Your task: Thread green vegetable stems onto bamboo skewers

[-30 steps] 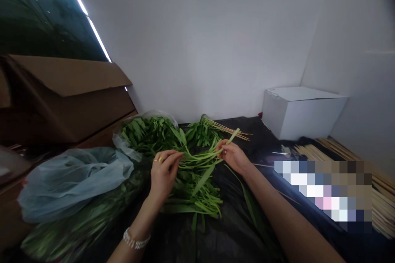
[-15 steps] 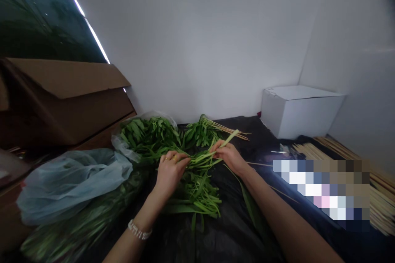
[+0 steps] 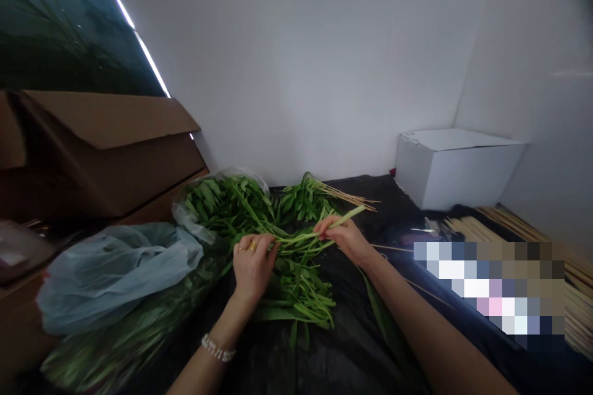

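My right hand (image 3: 345, 237) is closed around a bunch of green vegetable stems (image 3: 299, 239), and a pale, flat leaf strip (image 3: 349, 216) sticks out past its thumb and fingers. On the left, my left hand (image 3: 252, 262), with rings and a beaded bracelet, curls its fingers at the leafy side of the same bunch; its fingertips are partly hidden. Below the hands, a pile of leafy greens (image 3: 308, 299) lies on the black plastic sheet (image 3: 343, 345). A long dark green leaf (image 3: 377, 308) hangs beneath my right forearm.
Leafy greens (image 3: 222, 197) fill a clear bag at the back left. Beside them lies a bundle of greens (image 3: 303, 200) with thin sticks (image 3: 349, 192). A bluish plastic bag (image 3: 120, 271) and cardboard box (image 3: 106, 154) stand left; a white box (image 3: 454, 166) and wooden sticks (image 3: 477, 231) are right.
My left hand has slid a little to the left along the bunch, away from my right hand. My right hand keeps its hold on the stems. The view has shifted slightly.
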`<state>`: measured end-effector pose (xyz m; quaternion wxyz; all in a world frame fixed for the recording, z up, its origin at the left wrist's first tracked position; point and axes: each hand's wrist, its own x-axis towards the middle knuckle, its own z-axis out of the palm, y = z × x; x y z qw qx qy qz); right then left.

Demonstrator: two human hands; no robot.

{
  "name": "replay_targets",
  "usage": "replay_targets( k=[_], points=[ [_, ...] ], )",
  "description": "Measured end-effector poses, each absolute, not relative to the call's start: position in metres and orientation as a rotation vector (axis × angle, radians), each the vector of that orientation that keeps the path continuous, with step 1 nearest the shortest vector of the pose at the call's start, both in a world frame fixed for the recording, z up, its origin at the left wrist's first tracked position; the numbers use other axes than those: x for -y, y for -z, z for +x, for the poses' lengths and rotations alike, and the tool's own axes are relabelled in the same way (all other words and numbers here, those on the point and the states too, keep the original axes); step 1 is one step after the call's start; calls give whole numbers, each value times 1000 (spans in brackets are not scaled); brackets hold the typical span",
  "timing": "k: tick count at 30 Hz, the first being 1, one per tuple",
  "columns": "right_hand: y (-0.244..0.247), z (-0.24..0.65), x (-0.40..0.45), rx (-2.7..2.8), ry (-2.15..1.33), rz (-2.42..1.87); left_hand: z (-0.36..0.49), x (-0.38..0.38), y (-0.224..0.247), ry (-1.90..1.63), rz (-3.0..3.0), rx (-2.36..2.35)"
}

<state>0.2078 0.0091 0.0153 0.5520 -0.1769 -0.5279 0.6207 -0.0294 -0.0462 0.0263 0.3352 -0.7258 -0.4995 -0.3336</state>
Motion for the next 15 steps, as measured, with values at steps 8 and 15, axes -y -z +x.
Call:
replay_targets(
  k=[8, 15],
  points=[
    [-15, 206, -8, 1251, -1476, -425, -30, 46, -27, 829, -1928, 1260],
    [-13, 205, -9, 1249, -1499, -417, -29, 46, -24, 715, -2015, 1258]
  ],
)
